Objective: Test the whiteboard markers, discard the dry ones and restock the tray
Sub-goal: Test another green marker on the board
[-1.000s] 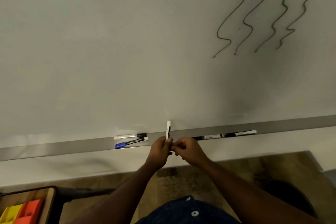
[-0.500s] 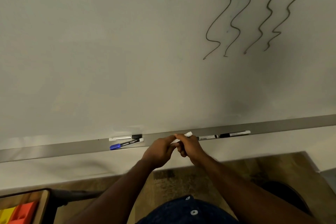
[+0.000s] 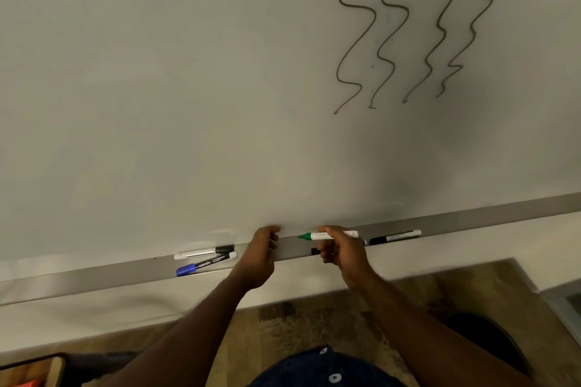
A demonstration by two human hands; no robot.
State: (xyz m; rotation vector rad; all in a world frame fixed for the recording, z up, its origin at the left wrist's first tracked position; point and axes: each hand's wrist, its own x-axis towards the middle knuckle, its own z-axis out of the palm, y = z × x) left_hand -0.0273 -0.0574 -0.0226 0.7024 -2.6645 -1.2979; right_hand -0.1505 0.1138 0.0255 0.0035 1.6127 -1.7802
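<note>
Marker pinched level in right hand, lower centre of frame.
Left hand curled, contents unclear; a short stretch of tray separates the hands.

**A:** Where is the green marker?

**B:** The green marker has a white barrel and its cap is off. Its green tip points left. The right hand holds it about level, just above the middle of the tray.

**A:** And what lies on the tray?

**B:** Toward the left end, two markers lie side by side. The white marker is at the back, with its black cap to the right. The blue-capped marker has a dark barrel and lies along the front edge, cap to the left. Right of the middle lies a black-and-white marker.

**A:** The whiteboard?

**B:** The whiteboard has four wavy dark lines at its upper right.
</note>
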